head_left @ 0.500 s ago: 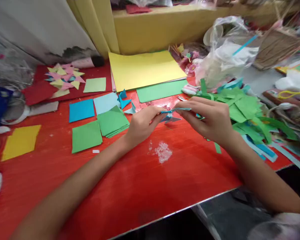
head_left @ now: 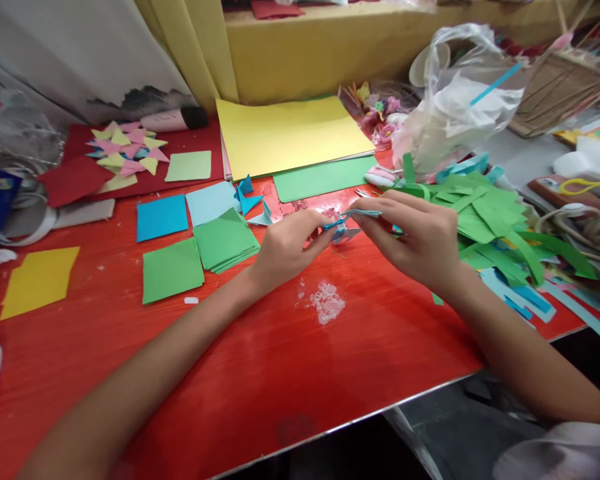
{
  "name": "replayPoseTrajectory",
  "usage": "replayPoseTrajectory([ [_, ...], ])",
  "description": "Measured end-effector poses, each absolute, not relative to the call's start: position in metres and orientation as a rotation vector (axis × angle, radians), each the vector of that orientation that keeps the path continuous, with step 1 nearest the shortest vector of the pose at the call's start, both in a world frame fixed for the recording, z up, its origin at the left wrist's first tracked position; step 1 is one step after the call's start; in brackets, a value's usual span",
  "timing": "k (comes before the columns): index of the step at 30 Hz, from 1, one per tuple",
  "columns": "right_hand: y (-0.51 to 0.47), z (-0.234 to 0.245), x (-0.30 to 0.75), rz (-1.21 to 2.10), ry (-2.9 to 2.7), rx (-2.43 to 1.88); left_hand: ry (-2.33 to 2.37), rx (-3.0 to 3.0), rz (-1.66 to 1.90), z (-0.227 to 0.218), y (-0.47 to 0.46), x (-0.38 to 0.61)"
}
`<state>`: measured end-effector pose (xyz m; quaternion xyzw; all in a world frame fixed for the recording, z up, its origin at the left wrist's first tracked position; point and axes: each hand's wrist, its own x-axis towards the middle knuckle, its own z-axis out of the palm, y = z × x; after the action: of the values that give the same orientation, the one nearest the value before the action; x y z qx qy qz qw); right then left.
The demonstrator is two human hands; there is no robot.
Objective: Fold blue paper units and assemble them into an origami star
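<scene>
My left hand point(head_left: 291, 245) pinches the darker blue end of a small folded paper point(head_left: 334, 224) between thumb and fingers. My right hand point(head_left: 419, 230) grips its pale blue end, and the paper spans the gap between both hands above the red table point(head_left: 280, 373). Whether this is one sheet or two joined pieces I cannot tell. Just behind it, partly hidden, lies a bluish folded piece point(head_left: 347, 234). Left of my left hand are a blue folded paper piece point(head_left: 247, 197), a pale blue one point(head_left: 263, 215) and a stack of green paper squares point(head_left: 225, 241).
More squares lie left: green point(head_left: 173, 272), blue point(head_left: 161, 218), yellow point(head_left: 40, 281). A folded paper star point(head_left: 129, 150) rests on red paper. Large yellow sheets point(head_left: 290, 133) are at the back. Green scraps point(head_left: 490, 213) and a plastic bag point(head_left: 450, 127) crowd the right side.
The folded paper between my hands has tilted a little, with its pale part now angled up toward the right hand. Both hands stay in nearly the same place; the camera view shifts slightly.
</scene>
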<state>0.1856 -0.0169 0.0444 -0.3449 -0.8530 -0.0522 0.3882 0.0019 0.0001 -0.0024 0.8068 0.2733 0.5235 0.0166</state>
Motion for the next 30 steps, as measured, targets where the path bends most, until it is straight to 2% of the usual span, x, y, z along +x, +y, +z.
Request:
replayPoseTrajectory([
  [30, -0.0176, 0.0450, 0.1868, -0.164, -2.186, -0.792, 0.944, 2.462, 1.550, -0.0007, -0.0015, 0.0003],
])
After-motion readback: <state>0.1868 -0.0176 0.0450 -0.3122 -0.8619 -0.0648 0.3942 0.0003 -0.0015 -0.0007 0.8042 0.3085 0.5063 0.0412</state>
